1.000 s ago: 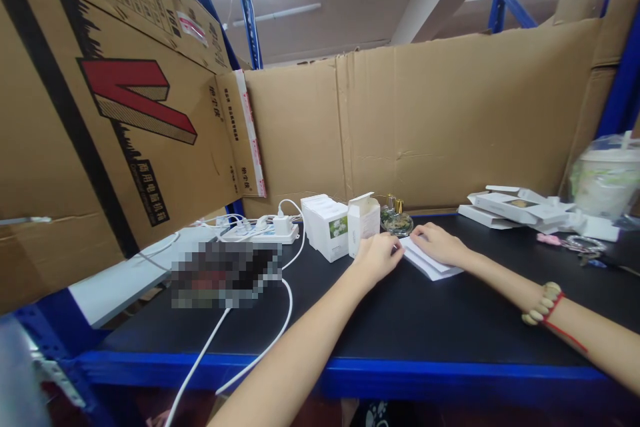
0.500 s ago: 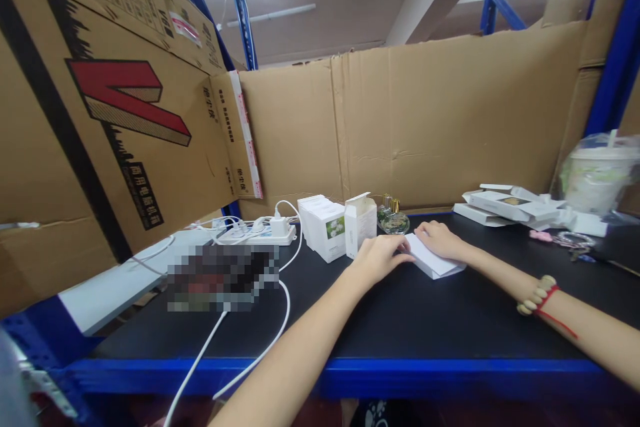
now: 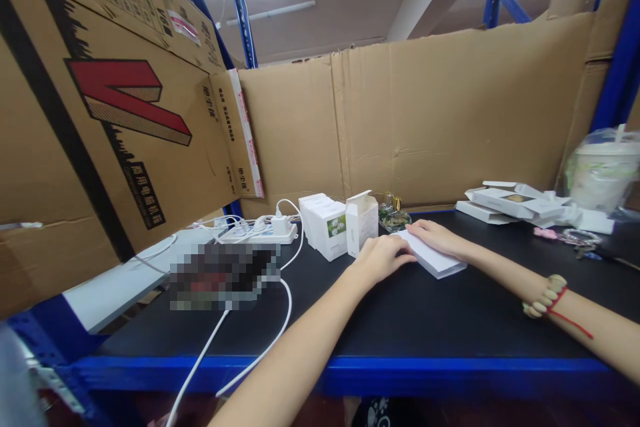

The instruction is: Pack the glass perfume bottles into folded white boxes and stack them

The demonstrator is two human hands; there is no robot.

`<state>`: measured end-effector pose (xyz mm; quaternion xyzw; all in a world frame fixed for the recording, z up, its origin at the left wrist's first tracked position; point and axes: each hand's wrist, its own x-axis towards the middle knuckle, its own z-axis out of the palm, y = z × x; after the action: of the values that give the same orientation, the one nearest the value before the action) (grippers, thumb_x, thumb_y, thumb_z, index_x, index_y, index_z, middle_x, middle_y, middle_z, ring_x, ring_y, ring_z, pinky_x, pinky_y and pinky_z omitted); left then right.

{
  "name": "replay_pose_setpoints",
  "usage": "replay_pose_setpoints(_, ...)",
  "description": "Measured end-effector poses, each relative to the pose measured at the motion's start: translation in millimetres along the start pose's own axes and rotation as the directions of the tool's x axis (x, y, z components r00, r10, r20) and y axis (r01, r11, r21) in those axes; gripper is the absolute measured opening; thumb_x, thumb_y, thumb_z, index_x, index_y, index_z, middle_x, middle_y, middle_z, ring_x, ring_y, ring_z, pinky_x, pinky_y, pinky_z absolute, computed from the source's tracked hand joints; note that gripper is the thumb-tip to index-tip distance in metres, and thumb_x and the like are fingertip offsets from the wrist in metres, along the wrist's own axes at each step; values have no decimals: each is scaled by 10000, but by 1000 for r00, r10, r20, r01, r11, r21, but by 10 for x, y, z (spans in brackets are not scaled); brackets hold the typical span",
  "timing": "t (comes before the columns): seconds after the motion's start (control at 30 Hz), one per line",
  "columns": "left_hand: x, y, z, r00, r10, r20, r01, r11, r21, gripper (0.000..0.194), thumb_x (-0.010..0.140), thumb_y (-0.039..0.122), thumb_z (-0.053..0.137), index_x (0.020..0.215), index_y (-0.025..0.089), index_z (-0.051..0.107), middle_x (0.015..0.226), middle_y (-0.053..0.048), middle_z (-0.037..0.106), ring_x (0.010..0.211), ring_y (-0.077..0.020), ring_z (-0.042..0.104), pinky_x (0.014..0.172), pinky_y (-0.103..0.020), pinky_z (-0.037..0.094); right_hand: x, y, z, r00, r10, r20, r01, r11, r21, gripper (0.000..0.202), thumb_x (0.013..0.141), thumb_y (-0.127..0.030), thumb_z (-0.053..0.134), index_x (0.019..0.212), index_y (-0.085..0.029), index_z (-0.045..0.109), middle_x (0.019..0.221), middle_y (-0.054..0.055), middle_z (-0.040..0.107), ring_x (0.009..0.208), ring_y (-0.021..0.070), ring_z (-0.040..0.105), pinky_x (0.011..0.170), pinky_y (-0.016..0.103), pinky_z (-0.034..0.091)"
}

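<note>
lengthwise, the white box (image 3: pixel 434 259) is running far-left to near-right. the right hand (image 3: pixel 438 239) is resting on it, grip unclear; the left hand (image 3: pixel 381 257) is flanking its left side, unclenched.

A flat, white, rectangular cardboard box (image 3: pixel 436 259) lies on the black counter (image 3: pixel 430 320), its long sides slanting from far left to near right.

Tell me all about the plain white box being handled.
The white box is slim, oblong and plain on its visible faces, apparently thin card. It lies flat, set diagonally on the black tabletop. The right grip rests over its far part, hiding some; the left grip is at its left edge, contact unclear.
</note>
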<state>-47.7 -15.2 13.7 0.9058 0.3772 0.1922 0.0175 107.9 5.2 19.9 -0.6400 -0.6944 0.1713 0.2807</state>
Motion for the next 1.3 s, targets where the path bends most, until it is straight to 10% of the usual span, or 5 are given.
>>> replay_pose_setpoints(0.5, 29, -8, 43, 998, 64, -11, -64, 997, 31, 301, 810, 448, 471, 797, 193, 630, 927, -4, 654, 842, -149, 590, 571, -212, 379, -11, -7, 22, 999, 23, -26, -22, 998, 61, 224, 764, -382, 457, 856, -193, 535, 910, 61, 643, 833, 190, 583, 693, 267, 446)
replay_pose_setpoints(1.03, -14, 24, 35, 999, 51, -1, -50, 990, 136, 249, 797, 314, 455, 898, 255, 674, 800, -4, 673, 823, -169, 559, 565, -228, 416, 3, 71, 18, 998, -64, 4, 64, 986, -152, 833, 567, -510, 617, 1285, -231, 300, 1061, 107, 614, 911, 276, 606, 790, 392, 436)
replay_pose_setpoints(1.3, -13, 51, 44, 974, 44, -221, -6, 986, 169, 243, 738, 250, 455, 649, 190, 673, 599, -20, 637, 694, -170, 525, 499, -241, 376, -125, -106, -33, 999, -3, -36, -9, 950, -313, 811, 566, -520, 581, 1277, -218, 333, 1164, 122, 570, 1036, 312, 547, 816, 423, 425)
